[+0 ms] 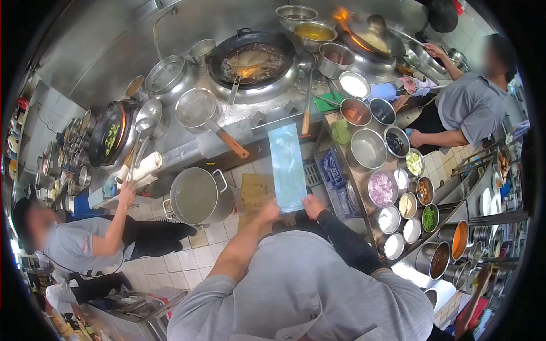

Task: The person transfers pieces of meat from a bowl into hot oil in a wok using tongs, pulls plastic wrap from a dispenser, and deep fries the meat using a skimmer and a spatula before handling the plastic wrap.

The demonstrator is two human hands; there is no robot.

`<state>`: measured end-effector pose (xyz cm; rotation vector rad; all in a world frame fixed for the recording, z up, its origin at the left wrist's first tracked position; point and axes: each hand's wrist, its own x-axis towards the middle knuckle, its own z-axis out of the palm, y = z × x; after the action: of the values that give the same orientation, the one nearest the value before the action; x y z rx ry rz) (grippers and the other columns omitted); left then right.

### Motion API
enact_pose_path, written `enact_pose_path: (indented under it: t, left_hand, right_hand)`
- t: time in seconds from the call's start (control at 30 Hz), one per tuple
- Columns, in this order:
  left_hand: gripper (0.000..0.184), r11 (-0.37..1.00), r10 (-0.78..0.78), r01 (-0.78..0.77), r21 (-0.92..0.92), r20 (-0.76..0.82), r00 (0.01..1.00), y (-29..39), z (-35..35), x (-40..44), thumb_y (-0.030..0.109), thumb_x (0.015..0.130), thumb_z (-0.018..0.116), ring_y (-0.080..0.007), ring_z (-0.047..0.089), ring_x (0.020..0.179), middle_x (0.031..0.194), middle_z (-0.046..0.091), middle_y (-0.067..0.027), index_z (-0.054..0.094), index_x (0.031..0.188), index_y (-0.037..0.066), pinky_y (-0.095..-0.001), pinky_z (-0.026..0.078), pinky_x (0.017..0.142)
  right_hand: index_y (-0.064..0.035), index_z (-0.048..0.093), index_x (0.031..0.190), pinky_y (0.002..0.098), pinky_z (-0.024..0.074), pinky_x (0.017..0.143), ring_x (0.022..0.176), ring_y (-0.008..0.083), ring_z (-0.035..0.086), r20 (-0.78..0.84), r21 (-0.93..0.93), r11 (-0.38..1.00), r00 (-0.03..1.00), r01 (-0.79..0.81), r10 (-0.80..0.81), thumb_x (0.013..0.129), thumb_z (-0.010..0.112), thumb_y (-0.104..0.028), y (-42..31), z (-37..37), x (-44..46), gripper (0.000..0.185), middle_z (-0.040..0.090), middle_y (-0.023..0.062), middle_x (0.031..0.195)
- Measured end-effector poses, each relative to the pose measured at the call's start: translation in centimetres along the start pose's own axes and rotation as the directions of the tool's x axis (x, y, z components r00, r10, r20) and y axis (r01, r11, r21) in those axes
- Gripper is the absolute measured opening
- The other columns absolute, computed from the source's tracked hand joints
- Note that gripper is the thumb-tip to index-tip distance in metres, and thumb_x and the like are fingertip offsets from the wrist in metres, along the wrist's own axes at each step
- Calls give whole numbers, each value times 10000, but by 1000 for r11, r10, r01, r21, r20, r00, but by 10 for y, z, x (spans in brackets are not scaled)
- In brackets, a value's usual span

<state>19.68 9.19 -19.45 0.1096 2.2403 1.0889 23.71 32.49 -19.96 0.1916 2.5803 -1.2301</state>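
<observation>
A long, light blue cloth [288, 162] is stretched out in front of my body, its far end near the stove's front edge. My left hand [270, 211] is closed on its near left corner, and my right hand [311, 206] grips the near right corner. Beyond the cloth, a large wok [252, 48] of bubbling oil holds a wire strainer [234, 94]. A wooden-handled strainer [196, 107] lies on the counter to the left. On the floor left of my hands stands a big pot [193, 199] of cloudy liquid.
At right, a prep table carries several bowls, including sliced onions [382, 189] and chopped greens [430, 218]. A co-worker [472, 108] tends a flaming wok [372, 42]. Another co-worker [79, 241] at left holds a ladle [144, 126] near a wok of greens [112, 136].
</observation>
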Motion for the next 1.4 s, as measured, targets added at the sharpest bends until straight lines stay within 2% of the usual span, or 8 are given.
enact_pose_path:
  t: [0.03,0.1,0.63,0.73,0.8,0.93,1.13,1.4]
  left_hand:
    - [223,1000,0,0,0,0,1000,2,-1,-1,69,754,474,-365,649,639,709,635,-238,574,922,-38,-465,512,604]
    - [234,999,-36,36,-20,7,999,6,-3,-3,57,751,467,-353,645,613,692,631,-227,575,936,-37,-462,509,574]
    - [340,994,-92,95,-47,72,993,12,-4,-10,57,762,409,-291,647,604,692,638,-198,586,1030,-58,-422,511,598]
    - [346,1000,-7,6,19,47,999,-15,7,8,50,778,409,-258,636,584,699,637,-177,579,1064,-46,-400,507,565]
    - [338,988,-26,41,-150,104,994,-18,12,11,52,796,407,-217,614,555,693,632,-144,573,1079,-29,-360,496,526]
    - [289,989,-55,71,-133,117,992,-22,19,16,87,739,509,-330,671,698,753,659,-230,588,979,-53,-438,522,663]
    - [253,992,-27,44,-121,141,990,-22,14,12,57,786,439,-180,574,500,636,612,-108,594,974,-7,-335,450,440]
    - [189,970,-21,47,-239,112,994,-41,30,21,92,850,474,-184,599,561,682,623,-94,595,978,25,-323,487,501]
  right_hand:
    - [29,511,943,433,515,557,571,318,621,0,0,1000,1000,0,0,970,442,-351,-4,-3,-1,387,603,227,833]
    - [29,536,956,518,437,870,1011,471,551,64,54,990,990,-128,124,949,458,-371,-14,-9,-4,408,589,312,1029]
    - [32,538,951,515,435,871,1016,477,545,58,78,985,987,-153,149,949,468,-351,-8,-10,-2,389,590,316,1023]
    - [33,540,954,509,438,870,1010,475,549,56,75,985,987,-153,149,945,479,-342,-3,-8,-1,380,594,313,1020]
    - [24,499,900,412,490,489,508,277,599,-43,-1,1000,999,9,-9,970,462,-345,7,-1,2,377,599,197,757]
    - [30,506,940,402,490,480,509,263,599,3,7,1000,1000,-23,23,973,453,-356,13,-5,2,391,598,194,759]
    - [30,504,963,394,487,472,510,254,590,-36,-3,999,998,-42,42,977,449,-352,9,-2,-1,386,596,182,783]
    - [26,498,917,385,477,455,498,251,581,-71,29,1000,997,-5,7,978,454,-324,20,8,4,358,582,170,747]
